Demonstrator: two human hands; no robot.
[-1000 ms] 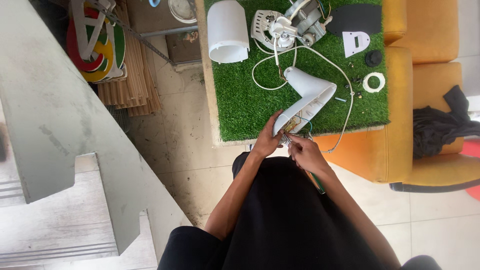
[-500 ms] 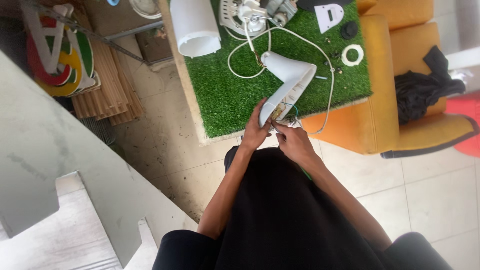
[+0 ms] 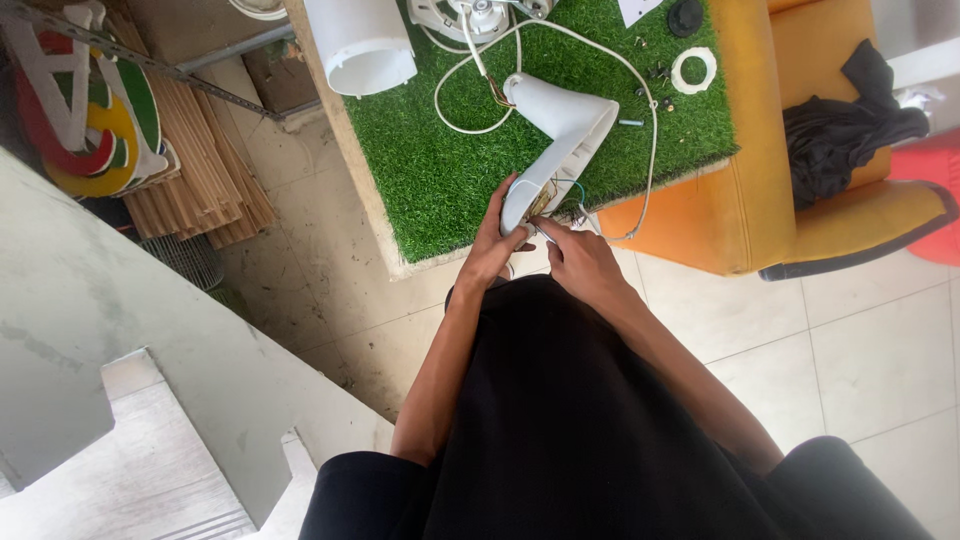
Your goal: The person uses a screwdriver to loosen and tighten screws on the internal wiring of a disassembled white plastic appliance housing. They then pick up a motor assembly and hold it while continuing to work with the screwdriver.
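Observation:
A bent white plastic housing (image 3: pixel 560 135) lies on a green artificial-turf board (image 3: pixel 440 170), its open lower end at the board's near edge. My left hand (image 3: pixel 497 240) grips that lower end from the left. My right hand (image 3: pixel 578 258) is at the open end with fingertips among thin coloured wires (image 3: pixel 572 193); whether it pinches one is unclear. A white cable (image 3: pixel 640 90) loops from the housing up to a white motor part (image 3: pixel 475 15) at the top.
A white cylinder (image 3: pixel 362 45) lies at the board's far left. A white ring (image 3: pixel 693 70), a black disc (image 3: pixel 686 15) and small screws sit at the right. An orange chair (image 3: pixel 800 190) with black cloth (image 3: pixel 850 120) is right; wooden slats (image 3: pixel 200 170) left.
The view has shifted, so the board and housing sit higher and further right in the picture. Both hands stay at the housing's open end.

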